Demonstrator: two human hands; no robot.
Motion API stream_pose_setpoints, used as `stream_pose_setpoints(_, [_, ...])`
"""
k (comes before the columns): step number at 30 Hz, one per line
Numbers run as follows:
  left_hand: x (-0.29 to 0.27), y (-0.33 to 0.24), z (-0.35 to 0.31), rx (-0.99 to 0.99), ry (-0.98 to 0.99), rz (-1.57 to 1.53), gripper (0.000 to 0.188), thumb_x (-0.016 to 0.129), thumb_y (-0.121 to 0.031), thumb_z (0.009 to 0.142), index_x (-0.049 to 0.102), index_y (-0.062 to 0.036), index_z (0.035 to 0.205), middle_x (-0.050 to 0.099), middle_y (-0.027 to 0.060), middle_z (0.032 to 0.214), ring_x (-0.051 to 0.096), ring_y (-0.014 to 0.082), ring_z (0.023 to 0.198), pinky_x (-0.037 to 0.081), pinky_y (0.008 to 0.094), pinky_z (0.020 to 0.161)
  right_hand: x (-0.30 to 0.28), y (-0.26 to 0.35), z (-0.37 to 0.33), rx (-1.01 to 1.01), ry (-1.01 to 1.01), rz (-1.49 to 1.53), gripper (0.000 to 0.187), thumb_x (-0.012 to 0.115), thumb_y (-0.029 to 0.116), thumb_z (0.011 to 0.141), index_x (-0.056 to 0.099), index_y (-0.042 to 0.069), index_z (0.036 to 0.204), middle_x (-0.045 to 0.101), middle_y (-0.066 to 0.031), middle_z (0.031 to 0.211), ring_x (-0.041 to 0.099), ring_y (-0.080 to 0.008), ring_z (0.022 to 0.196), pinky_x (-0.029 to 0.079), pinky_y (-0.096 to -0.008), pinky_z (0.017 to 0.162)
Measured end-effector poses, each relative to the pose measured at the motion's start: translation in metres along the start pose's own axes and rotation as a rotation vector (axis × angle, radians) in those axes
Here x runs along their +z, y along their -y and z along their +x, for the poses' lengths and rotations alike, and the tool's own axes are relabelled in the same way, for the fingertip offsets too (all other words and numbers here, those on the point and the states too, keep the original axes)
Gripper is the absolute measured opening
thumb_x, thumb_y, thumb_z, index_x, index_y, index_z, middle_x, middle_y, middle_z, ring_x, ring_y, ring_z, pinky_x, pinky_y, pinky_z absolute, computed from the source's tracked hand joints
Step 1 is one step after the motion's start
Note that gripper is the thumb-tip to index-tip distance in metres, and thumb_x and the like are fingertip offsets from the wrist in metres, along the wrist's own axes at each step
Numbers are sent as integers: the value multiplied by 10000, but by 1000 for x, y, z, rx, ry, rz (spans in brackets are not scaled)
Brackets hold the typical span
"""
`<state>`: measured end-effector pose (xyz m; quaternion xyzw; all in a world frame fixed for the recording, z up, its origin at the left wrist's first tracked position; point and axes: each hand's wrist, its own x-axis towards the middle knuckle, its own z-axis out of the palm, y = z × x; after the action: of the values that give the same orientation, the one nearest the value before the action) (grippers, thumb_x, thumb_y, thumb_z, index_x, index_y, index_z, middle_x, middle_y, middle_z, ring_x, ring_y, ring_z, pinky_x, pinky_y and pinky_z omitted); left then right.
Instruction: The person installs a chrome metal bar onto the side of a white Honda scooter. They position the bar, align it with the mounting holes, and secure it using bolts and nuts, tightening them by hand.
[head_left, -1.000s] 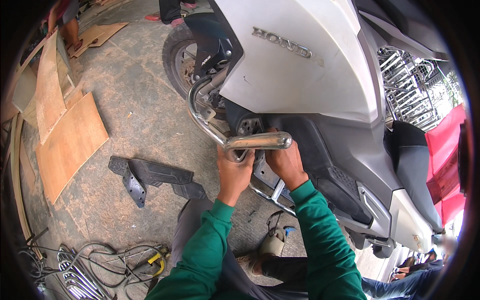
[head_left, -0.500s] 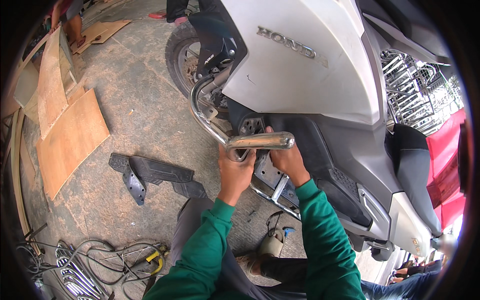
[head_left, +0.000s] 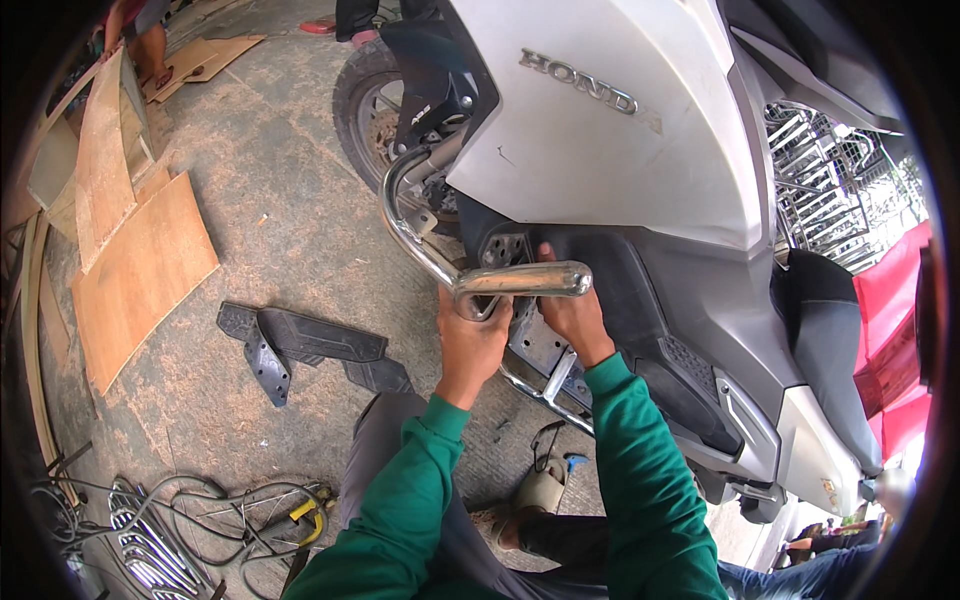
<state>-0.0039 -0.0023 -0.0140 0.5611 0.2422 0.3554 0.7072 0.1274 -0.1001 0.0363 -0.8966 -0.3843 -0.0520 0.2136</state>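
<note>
Chrome crash bar (head_left: 470, 275): polished round steel tube, curving down from beside the front wheel (head_left: 375, 120), then bending into a short straight end with its long axis roughly left-right, blunt tip pointing right. It sits low on the silver scooter (head_left: 620, 140), against the black lower fairing. Left hand (head_left: 472, 335) wrapped shut around the bend, tube above the knuckles. Right hand (head_left: 570, 310) just behind and under the straight end, fingers on the fairing; grip state unclear. Black plastic panels (head_left: 300, 345) lie on rough concrete, plywood sheets (head_left: 135, 270) further left.
</note>
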Motion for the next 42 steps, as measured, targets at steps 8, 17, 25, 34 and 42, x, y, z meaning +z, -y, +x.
stream_pose_setpoints(8, [1, 5, 1, 3, -5, 35, 246, 823, -66, 947, 740, 49, 1147, 678, 209, 1256, 734, 378, 1087, 568, 474, 953, -17, 10, -15, -132, -83, 11, 194, 706, 29, 906, 709, -29, 1091, 761, -299, 1036, 731, -534, 883, 582, -590, 791])
stream_pose_setpoints(17, [1, 0, 0, -23, 4, -21, 320, 828, -38, 948, 681, 81, 1207, 732, 196, 1189, 768, 319, 1042, 597, 429, 911, 6, -5, -6, -11, 48, -120, 251, 665, 44, 953, 778, 22, 1175, 770, -222, 1022, 718, -435, 995, 577, -537, 871])
stream_pose_setpoints(25, [2, -3, -1, -8, -8, -27, 421, 823, -21, 948, 598, 71, 1291, 776, 188, 1113, 783, 286, 1025, 601, 407, 913, -5, 0, -20, -108, -85, 24, 235, 692, 102, 968, 682, -48, 1149, 732, -326, 1015, 714, -542, 950, 578, -599, 799])
stream_pose_setpoints(34, [2, 8, 1, 2, -15, 7, 335, 835, -70, 947, 679, 60, 1214, 741, 196, 1172, 753, 340, 1064, 580, 451, 949, 6, 3, -14, -146, -37, -66, 129, 647, 64, 968, 572, -12, 1040, 709, -298, 986, 710, -535, 906, 580, -603, 780])
stream_pose_setpoints(42, [1, 9, 1, -30, -7, 10, 353, 834, -93, 952, 680, 68, 1227, 712, 206, 1212, 745, 341, 1082, 582, 444, 954, 8, 2, -14, -222, -61, -81, 107, 622, 30, 969, 556, 0, 1048, 682, -270, 979, 704, -509, 905, 586, -588, 779])
